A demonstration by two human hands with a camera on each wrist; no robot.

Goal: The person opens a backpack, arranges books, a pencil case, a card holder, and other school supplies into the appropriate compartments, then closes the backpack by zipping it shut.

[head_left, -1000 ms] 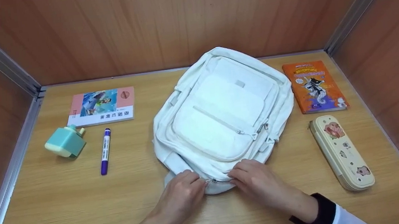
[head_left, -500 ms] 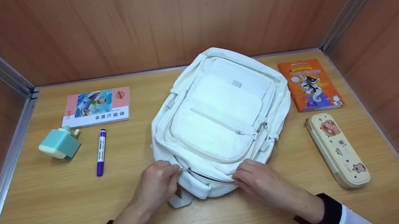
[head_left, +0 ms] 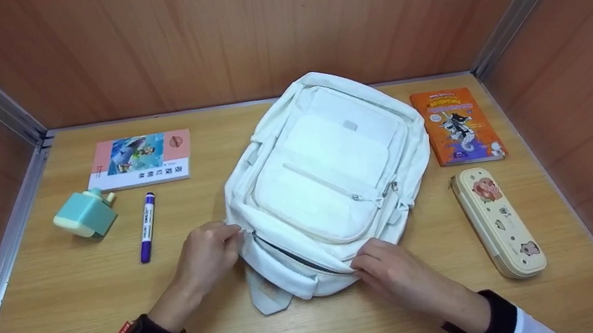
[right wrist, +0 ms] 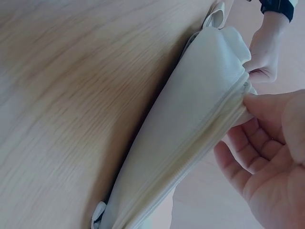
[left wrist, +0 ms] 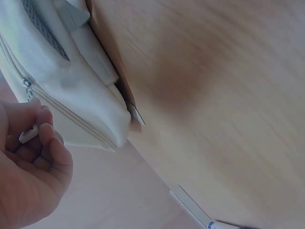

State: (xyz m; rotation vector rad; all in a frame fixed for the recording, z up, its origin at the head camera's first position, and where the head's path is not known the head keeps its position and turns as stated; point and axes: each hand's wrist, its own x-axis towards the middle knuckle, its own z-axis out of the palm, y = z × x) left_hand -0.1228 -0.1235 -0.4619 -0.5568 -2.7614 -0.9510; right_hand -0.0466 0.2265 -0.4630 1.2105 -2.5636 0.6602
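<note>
A white backpack [head_left: 325, 174] lies tilted on the wooden table, front pocket upward. At its near left edge my left hand [head_left: 209, 254] pinches a zipper pull [left wrist: 28, 134], whose metal slider [left wrist: 27, 83] shows in the left wrist view. A dark gap in the unzipped seam [head_left: 295, 257] runs from there toward my right hand [head_left: 392, 270]. That hand pinches the backpack's fabric near the zipper at the lower right. In the right wrist view its thumb [right wrist: 269, 107] presses the fabric edge; the other fingers are partly curled. A grey strap [head_left: 269, 295] sticks out below the bag.
On the left lie a pink-and-white book [head_left: 139, 161], a teal pencil sharpener [head_left: 85, 214] with a small crank, and a purple-capped marker [head_left: 147, 227]. To the right are an orange book [head_left: 458, 125] and a cream pencil case [head_left: 498, 223]. Wooden panels enclose the table.
My left hand has moved left and away from me along the seam with the zipper pull, and the dark gap has lengthened. My right hand has stayed nearly in place on the fabric.
</note>
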